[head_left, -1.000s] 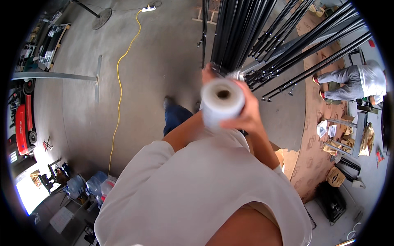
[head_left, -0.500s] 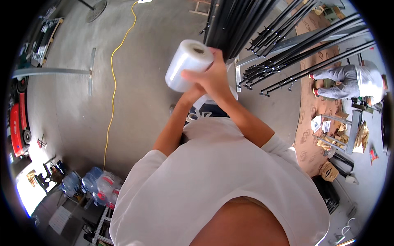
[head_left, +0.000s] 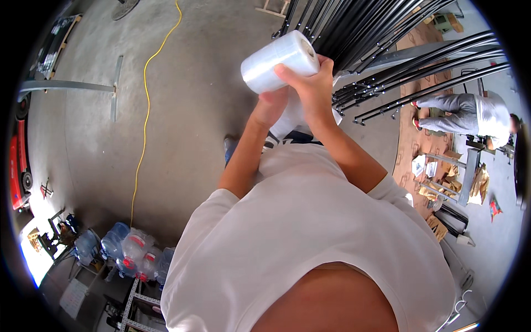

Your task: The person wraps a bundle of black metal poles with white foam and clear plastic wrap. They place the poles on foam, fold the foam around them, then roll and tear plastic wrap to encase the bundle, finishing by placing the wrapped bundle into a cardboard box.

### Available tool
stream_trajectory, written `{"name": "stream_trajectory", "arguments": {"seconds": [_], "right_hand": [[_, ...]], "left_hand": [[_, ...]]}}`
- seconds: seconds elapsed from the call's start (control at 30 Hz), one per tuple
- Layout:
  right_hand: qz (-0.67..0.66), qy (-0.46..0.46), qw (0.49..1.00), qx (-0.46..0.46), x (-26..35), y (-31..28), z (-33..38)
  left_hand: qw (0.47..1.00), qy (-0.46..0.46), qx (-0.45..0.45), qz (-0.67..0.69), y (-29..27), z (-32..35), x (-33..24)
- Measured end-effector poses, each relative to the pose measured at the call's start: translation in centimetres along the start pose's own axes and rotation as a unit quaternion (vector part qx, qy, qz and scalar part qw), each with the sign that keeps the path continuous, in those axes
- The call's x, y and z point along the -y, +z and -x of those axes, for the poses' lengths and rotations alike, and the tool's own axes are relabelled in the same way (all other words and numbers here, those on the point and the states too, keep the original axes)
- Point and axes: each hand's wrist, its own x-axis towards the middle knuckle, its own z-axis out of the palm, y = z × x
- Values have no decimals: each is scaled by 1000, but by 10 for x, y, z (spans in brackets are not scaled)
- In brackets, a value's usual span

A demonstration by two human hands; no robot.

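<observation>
A thick roll of clear stretch film [head_left: 271,63] is up in front of me, tilted, with the open end of its core toward the upper right. My right hand [head_left: 314,83] grips its right end, thumb across the near side and fingers behind. Below the roll, my left hand [head_left: 271,108] is pressed against its underside; most of its fingers are hidden. Whitish film [head_left: 292,113] shows between my forearms. Just beyond the roll stands a dense bundle of long black poles [head_left: 354,33], fanning away to the upper right.
More black poles [head_left: 420,83] lie across a grey metal rail at right. A yellow cable [head_left: 146,110] runs along the concrete floor at left, near a metal stand [head_left: 72,84]. Large water bottles [head_left: 135,249] sit lower left. Another person [head_left: 470,113] stands at far right by a workbench.
The roll has moved up and right and tipped over further, with both hands moving along with it. My view has shifted slightly, and more of the poles show spread apart.
</observation>
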Motion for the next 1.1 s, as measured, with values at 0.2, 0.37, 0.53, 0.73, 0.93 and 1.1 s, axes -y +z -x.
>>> {"name": "stream_trajectory", "arguments": {"seconds": [0.2, 0.37, 0.53, 0.73, 0.93, 1.1], "right_hand": [[102, -10, 993, -59, -8, 4, -1], [95, -121, 988, 28, -28, -13, -9], [7, -174, 969, -173, -25, -75, -49], [56, -64, 974, 209, -106, -88, -129], [-75, -55, 947, 309, -147, -79, -130], [-213, -9, 964, 161, -145, -74, -104]], "left_hand": [[998, 17, -46, 40, 12, -2, -2], [991, 44, -96, 85, 15, -14, -6], [981, 4, -152, 119, 17, -13, -4], [989, -41, -104, 99, 18, -26, 0], [961, -212, -140, 110, 3, -50, 12], [942, -291, -160, 47, 21, -53, 8]]}}
